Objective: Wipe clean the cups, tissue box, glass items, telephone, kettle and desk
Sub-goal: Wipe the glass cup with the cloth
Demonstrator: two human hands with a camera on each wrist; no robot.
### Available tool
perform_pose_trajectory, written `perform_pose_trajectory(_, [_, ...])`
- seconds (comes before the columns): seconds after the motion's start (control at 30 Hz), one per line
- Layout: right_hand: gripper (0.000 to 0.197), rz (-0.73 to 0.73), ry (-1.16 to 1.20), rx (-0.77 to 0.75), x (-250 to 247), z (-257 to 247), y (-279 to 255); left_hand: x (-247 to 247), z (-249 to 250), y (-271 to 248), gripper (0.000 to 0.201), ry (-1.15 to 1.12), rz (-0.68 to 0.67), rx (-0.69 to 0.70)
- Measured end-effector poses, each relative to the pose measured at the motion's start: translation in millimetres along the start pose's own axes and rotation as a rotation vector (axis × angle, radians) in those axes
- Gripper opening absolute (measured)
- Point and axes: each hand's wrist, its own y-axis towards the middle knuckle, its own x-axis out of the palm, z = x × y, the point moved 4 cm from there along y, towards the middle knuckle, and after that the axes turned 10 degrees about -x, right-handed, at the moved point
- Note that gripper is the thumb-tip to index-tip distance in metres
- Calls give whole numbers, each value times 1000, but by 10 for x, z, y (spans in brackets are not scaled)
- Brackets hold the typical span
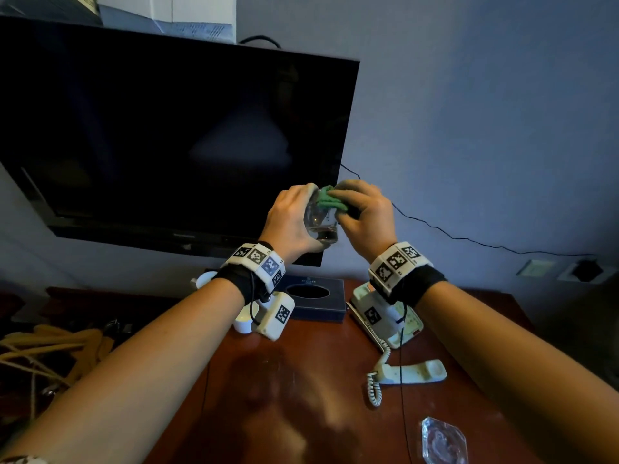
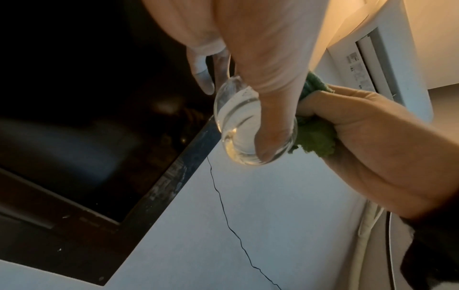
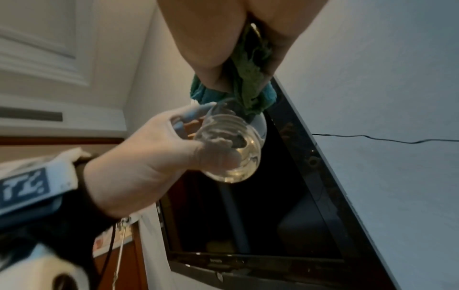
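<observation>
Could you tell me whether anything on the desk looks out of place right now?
Yes: the telephone handset lies off its cradle on the desk, in front of the telephone base, joined only by its coiled cord. The desk top also shows smeary patches near the front. Nothing looks spilled or broken.

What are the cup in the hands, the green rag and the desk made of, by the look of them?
The cup looks like clear glass: the fingers of the left hand show through its wall. The green rag, gripped by the right hand, seems a soft, napped cloth, bunched in folds. The desk looks like reddish-brown wood or veneer with a glossy finish that reflects light.
</observation>
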Motion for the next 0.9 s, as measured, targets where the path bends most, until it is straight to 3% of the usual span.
perform_pose_trajectory(0.2, [24, -81, -104, -182, 164, -156, -172, -57, -150, -20, 89, 5, 8, -9])
perform_pose_trajectory(0.3, [25, -116, -75, -151, 185, -164, -149, -57, -197, -39, 90, 14, -8, 7])
perform_pose_trajectory(0.43, [29, -40, -70, -23, 172, -151, -4, -66, -180, -53, 90, 19, -23, 51])
perform_pose_trajectory(0.6, [25, -9, -105, -127, 232, -256, -104, -140, -199, 12, 94, -4, -9, 42])
perform_pose_trajectory(0.7, [19, -62, -57, -139, 297, -280, -209, -163, -279, 57, 92, -1, -14, 11])
perform_pose_trajectory(0.8, [16, -63, 74, 38, 287, -214, -205, -160, -342, 63, 92, -2, -45, 1])
perform_pose_trajectory(0.9, [21, 106, 287, 453, 252, -26, -234, -180, -348, 66, 93, -32, -57, 7])
